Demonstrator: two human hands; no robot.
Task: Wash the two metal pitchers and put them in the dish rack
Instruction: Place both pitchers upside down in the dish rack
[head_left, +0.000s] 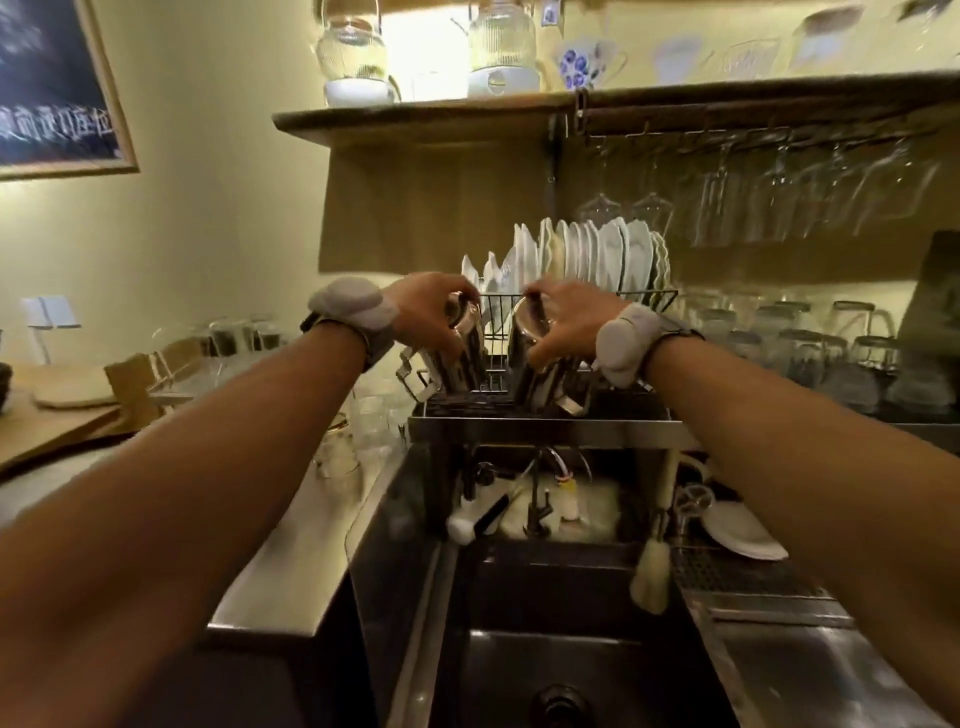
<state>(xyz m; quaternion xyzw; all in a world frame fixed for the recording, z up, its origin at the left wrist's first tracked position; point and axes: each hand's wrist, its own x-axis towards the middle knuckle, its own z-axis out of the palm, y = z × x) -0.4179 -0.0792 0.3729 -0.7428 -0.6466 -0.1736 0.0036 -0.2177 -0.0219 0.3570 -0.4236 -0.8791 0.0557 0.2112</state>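
Mid-frame, I had left hand (426, 312) and right hand (563, 322) each clamped on an upturned pitcher (460, 353), (540, 364) in the rack (545, 431); likely light, stiff, wet-slick steel, best gripped round the body.

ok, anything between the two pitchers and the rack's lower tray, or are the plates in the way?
Nothing visible blocks them. The left hand holds the left pitcher and the right hand the right pitcher, both already inverted at the dish rack front section. The white plates stand behind.
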